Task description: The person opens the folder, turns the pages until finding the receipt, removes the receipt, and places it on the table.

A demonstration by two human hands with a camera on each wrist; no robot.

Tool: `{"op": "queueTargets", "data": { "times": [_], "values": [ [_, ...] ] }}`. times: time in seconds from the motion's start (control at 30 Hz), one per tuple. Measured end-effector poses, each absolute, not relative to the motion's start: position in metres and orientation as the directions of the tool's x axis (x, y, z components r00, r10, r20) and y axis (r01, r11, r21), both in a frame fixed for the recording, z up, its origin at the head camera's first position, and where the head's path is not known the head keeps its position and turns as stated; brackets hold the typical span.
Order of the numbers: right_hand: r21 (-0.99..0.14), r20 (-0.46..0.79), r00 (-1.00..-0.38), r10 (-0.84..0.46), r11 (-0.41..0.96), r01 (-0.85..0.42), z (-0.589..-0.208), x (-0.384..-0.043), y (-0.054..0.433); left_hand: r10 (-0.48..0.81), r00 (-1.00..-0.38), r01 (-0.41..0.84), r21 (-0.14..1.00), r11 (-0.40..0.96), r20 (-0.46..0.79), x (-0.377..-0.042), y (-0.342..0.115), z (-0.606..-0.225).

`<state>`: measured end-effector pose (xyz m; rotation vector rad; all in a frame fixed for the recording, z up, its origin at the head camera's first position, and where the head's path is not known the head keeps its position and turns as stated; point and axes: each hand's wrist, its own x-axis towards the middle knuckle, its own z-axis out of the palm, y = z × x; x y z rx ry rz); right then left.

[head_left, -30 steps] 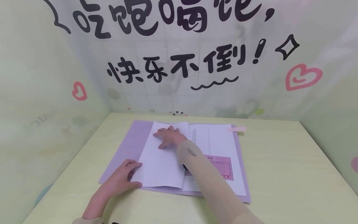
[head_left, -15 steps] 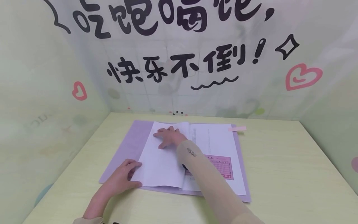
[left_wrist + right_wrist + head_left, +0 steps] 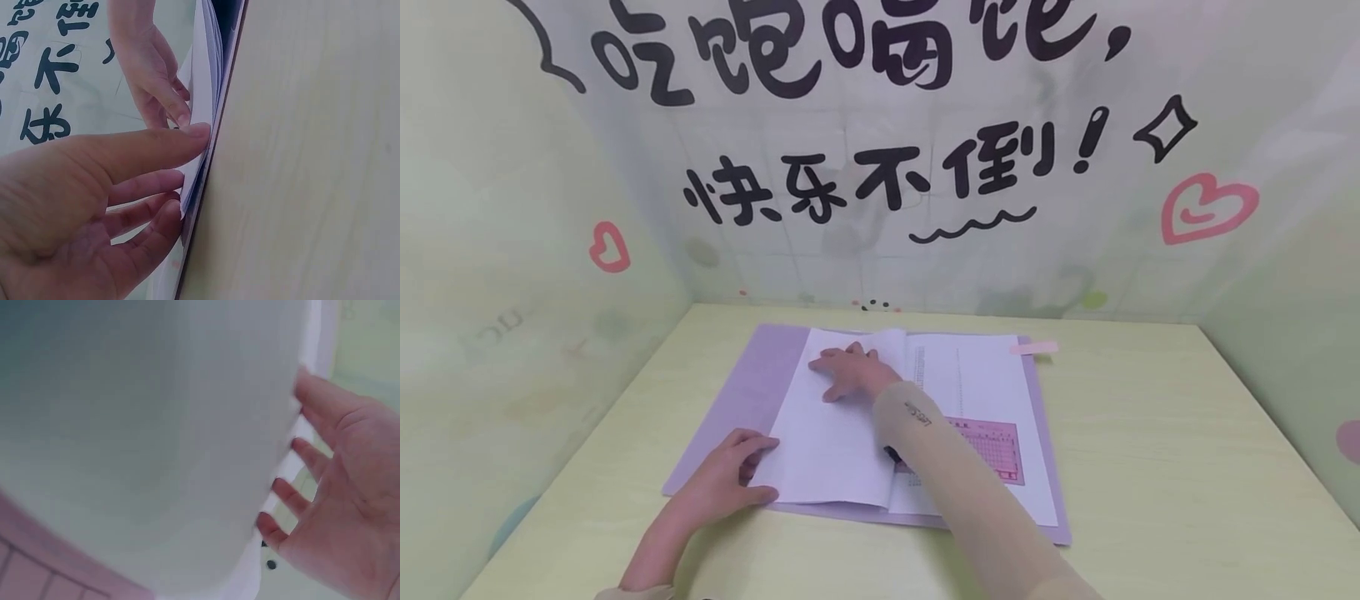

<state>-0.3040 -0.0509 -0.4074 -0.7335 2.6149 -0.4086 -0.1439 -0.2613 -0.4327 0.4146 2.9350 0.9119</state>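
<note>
A purple folder point(image 3: 752, 392) lies spread on the table with white pages inside. One white page point(image 3: 835, 458) is turned over to the left, bulging slightly near the fold. My right hand point(image 3: 853, 372) rests on its upper part with fingers spread, and the right wrist view shows the fingertips point(image 3: 269, 525) against the curved paper. At the page's lower left corner is my left hand point(image 3: 730, 479), thumb and fingertips touching its edges. In the left wrist view the left thumb point(image 3: 187, 142) lies across the edges of several stacked sheets. My right sleeve covers part of a pink printed form point(image 3: 988, 450) on the right page.
A pale pink tab point(image 3: 1036, 347) sticks out past the folder's upper right edge. The light wooden table point(image 3: 1165, 450) extends around the folder. Behind it stands a pale wall point(image 3: 865, 267) with black writing and pink hearts, and similar panels flank both sides.
The head view has shifted very slightly. Both hands and the page hold the same positions.
</note>
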Motion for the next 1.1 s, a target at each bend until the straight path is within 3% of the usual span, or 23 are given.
{"op": "queueTargets", "data": {
  "times": [0.17, 0.6, 0.87, 1.1],
  "values": [
    [-0.365, -0.264, -0.781, -0.566, 0.808, -0.462, -0.409, -0.3, -0.049, 0.265, -0.964, 0.232, 0.582, 0.779, 0.029, -0.143, -0.26, -0.434],
    [-0.523, -0.09, -0.789, -0.608, 0.703, -0.482, -0.384, -0.298, -0.012, 0.257, -0.965, 0.243, 0.574, 0.782, 0.058, -0.143, -0.259, -0.433],
    [-0.658, 0.025, -0.818, -0.575, 0.606, -0.447, -0.376, -0.281, 0.027, 0.247, -0.967, 0.235, 0.571, 0.786, 0.057, -0.143, -0.262, -0.435],
    [-0.738, 0.093, -0.878, -0.47, 0.559, -0.378, -0.377, -0.261, 0.059, 0.24, -0.97, 0.217, 0.582, 0.784, 0.038, -0.144, -0.262, -0.434]
  ]
}}
